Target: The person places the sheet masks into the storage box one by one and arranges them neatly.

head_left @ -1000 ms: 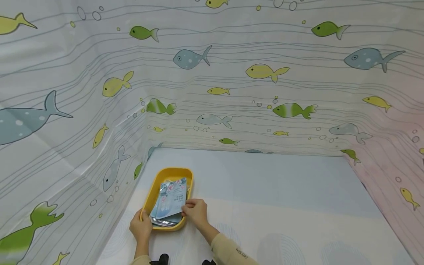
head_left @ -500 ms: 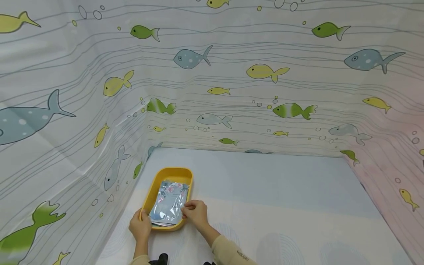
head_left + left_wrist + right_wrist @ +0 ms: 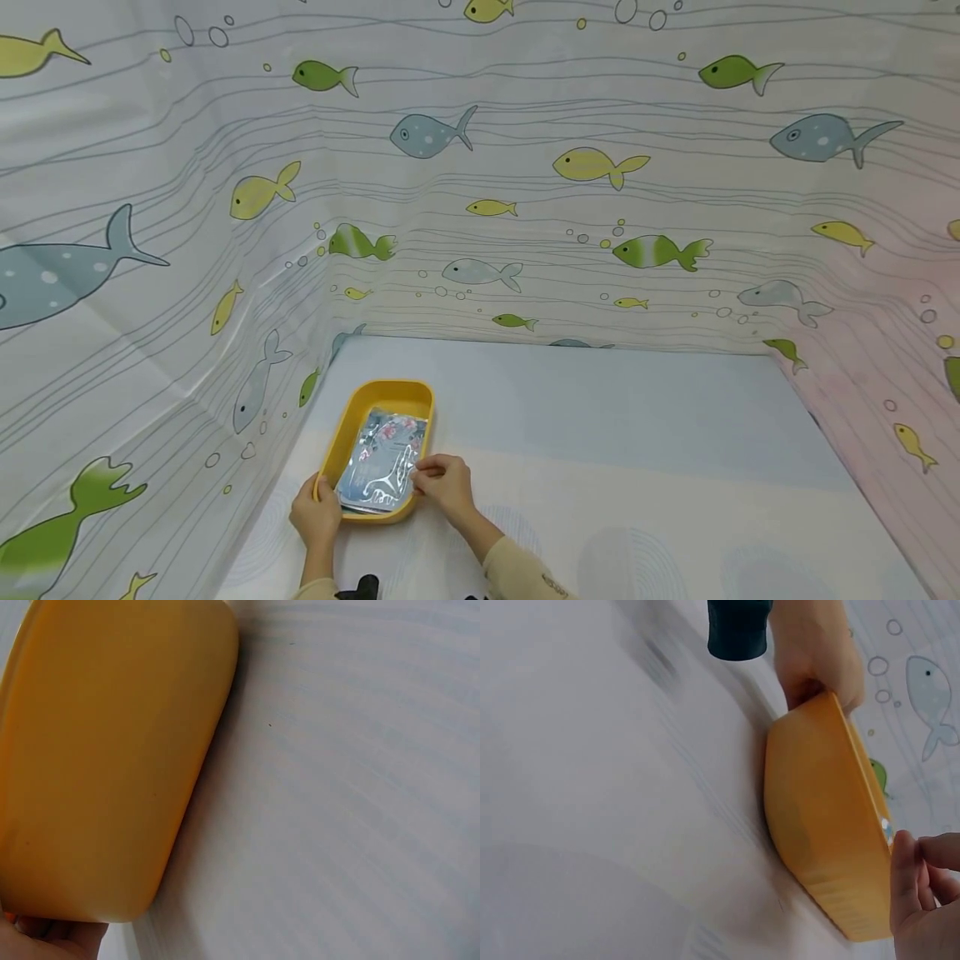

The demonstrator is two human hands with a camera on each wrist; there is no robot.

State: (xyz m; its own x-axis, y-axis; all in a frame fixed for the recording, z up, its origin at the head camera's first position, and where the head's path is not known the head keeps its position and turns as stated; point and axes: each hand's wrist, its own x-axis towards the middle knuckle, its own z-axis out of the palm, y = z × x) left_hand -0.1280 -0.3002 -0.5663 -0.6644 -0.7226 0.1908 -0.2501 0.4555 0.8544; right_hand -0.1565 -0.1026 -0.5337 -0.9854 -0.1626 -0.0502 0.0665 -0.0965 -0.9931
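Note:
A yellow plastic bin (image 3: 397, 387) with rounded corners stands on the left part of the table. Flat, glossy foil packets lie stacked in it, the top packet (image 3: 382, 458) pale blue with pink flowers. My left hand (image 3: 315, 510) grips the bin's near left corner, thumb over the rim; in the left wrist view, fingers (image 3: 82, 937) show under the bin's end. At the right rim is my right hand (image 3: 444, 483), thumb and fingertips pinched together at the packet's edge. In the right wrist view those fingertips (image 3: 904, 844) sit just over the rim.
The pale table (image 3: 600, 433) is enclosed at the back and sides by a fish-patterned sheet (image 3: 525, 242). Black rounded gear (image 3: 367, 587) shows at the bottom edge between the forearms, and a dark cylinder (image 3: 738, 630) in the right wrist view.
The packet that was tilted up at its right side, printed face showing, now lies flatter and lower in the bin, with a shinier top. Both hands stay nearly in place.

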